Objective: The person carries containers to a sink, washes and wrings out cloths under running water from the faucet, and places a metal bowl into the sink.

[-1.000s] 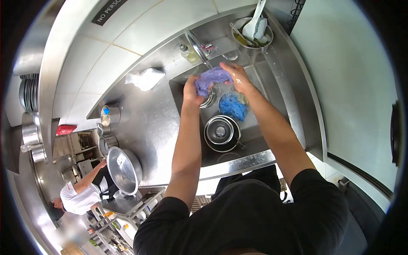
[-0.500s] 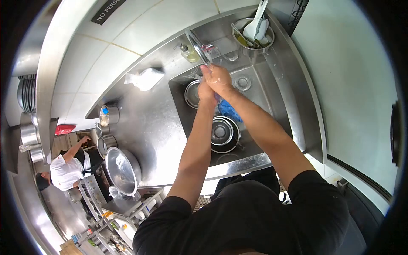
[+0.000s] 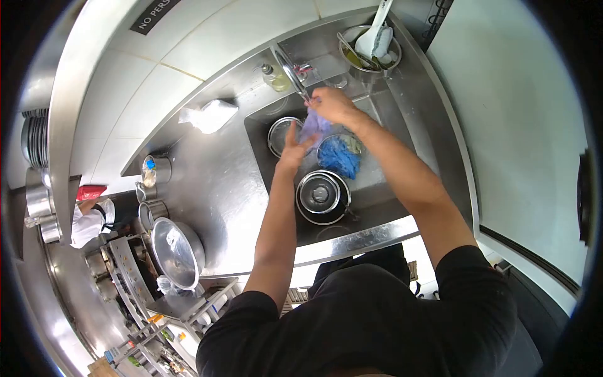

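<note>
We are gripping a limp, bunched purple cloth (image 3: 317, 124) in our right hand (image 3: 333, 105), hanging it beneath the faucet (image 3: 288, 68) over the steel sink (image 3: 389, 182); our left hand (image 3: 294, 151) is hovering, spread wide, beside it. A bowl (image 3: 318, 151) of blue cloth (image 3: 340, 158) and nested pots (image 3: 319, 193) are sitting below.

The cloth (image 3: 316, 125) above the frame's centre is pale purple; the rumpled material (image 3: 340, 158) below it, bright blue. The counter (image 3: 207, 169) is silver-grey. Upper left, white wall tiles (image 3: 129, 91) carry tan lines, and a black sign (image 3: 151, 17) bears white letters. The shirt (image 3: 370, 320) at bottom is plain black.
</note>
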Demonstrator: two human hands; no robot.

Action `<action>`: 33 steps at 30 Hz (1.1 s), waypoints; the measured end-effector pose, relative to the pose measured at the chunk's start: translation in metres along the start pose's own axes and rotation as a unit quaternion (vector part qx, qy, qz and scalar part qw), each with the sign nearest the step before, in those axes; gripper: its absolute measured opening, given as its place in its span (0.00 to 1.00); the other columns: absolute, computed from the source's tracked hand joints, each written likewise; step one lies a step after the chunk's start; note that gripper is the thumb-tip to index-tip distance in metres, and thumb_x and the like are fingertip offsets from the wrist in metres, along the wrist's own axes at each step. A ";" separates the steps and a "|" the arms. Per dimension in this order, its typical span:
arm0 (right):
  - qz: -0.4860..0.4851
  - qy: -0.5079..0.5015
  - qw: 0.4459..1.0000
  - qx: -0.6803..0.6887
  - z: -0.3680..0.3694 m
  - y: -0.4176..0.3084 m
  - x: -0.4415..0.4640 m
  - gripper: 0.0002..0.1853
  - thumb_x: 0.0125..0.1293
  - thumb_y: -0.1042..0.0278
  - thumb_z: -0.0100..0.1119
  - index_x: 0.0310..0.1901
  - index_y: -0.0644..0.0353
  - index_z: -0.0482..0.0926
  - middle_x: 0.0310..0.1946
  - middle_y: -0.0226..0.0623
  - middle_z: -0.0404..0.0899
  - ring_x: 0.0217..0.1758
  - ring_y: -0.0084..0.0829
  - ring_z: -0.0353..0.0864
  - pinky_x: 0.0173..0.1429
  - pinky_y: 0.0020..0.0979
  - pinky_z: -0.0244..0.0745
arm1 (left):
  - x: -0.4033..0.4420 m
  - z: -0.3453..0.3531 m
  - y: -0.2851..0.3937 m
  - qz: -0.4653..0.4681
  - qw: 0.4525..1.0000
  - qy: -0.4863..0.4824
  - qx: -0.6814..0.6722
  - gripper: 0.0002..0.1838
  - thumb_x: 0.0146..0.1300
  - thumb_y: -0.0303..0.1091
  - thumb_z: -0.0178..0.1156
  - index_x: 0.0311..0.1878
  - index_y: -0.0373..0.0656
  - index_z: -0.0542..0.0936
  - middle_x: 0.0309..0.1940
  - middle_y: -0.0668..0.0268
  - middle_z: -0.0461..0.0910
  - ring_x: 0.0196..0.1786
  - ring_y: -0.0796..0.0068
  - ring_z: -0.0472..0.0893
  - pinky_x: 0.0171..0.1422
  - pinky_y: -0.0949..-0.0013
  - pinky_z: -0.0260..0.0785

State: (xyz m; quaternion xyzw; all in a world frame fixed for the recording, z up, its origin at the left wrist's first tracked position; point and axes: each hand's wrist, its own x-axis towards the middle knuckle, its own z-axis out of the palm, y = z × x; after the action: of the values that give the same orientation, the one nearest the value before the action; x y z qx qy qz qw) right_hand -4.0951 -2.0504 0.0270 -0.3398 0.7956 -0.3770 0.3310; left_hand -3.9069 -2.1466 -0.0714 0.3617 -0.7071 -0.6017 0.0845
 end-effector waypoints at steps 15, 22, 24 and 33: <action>-0.057 0.172 0.971 0.158 -0.031 0.080 -0.074 0.16 0.67 0.59 0.67 0.51 0.60 0.84 0.44 0.42 0.87 0.50 0.39 0.86 0.57 0.36 0.77 | 0.043 0.010 0.107 0.058 0.992 -0.061 -0.089 0.11 0.55 0.21 0.64 0.43 0.36 0.84 0.34 0.68 0.85 0.32 0.82 0.80 0.36 0.75 0.70; -0.197 0.209 0.943 0.169 0.046 0.044 -0.015 0.32 0.56 0.58 0.75 0.62 0.60 0.78 0.50 0.45 0.86 0.53 0.38 0.85 0.62 0.36 0.75 | 0.054 -0.007 0.132 0.030 0.987 -0.157 -0.032 0.13 0.56 0.21 0.61 0.45 0.36 0.84 0.35 0.67 0.84 0.36 0.76 0.82 0.40 0.70 0.74; -0.171 0.130 0.957 0.197 0.043 0.039 -0.005 0.31 0.55 0.60 0.74 0.60 0.61 0.78 0.49 0.46 0.86 0.51 0.38 0.86 0.60 0.37 0.76 | 0.051 -0.018 0.132 0.036 0.974 -0.164 -0.154 0.16 0.60 0.20 0.58 0.52 0.37 0.80 0.42 0.63 0.85 0.44 0.72 0.85 0.48 0.68 0.77; -0.200 -0.137 0.968 -0.068 -0.004 0.007 0.008 0.21 0.53 0.67 0.67 0.49 0.66 0.82 0.40 0.53 0.86 0.45 0.46 0.87 0.51 0.40 0.80 | 0.022 -0.066 0.038 0.014 0.961 -0.144 -0.234 0.32 0.60 0.22 0.64 0.69 0.40 0.68 0.68 0.56 0.70 0.65 0.57 0.77 0.70 0.56 0.72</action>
State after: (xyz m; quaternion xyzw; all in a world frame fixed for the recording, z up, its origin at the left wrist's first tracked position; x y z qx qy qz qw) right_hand -4.1047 -2.0521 0.0206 -0.5616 0.6824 -0.3305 0.3312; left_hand -3.9022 -2.2121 -0.0261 0.2315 -0.5559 -0.7951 0.0722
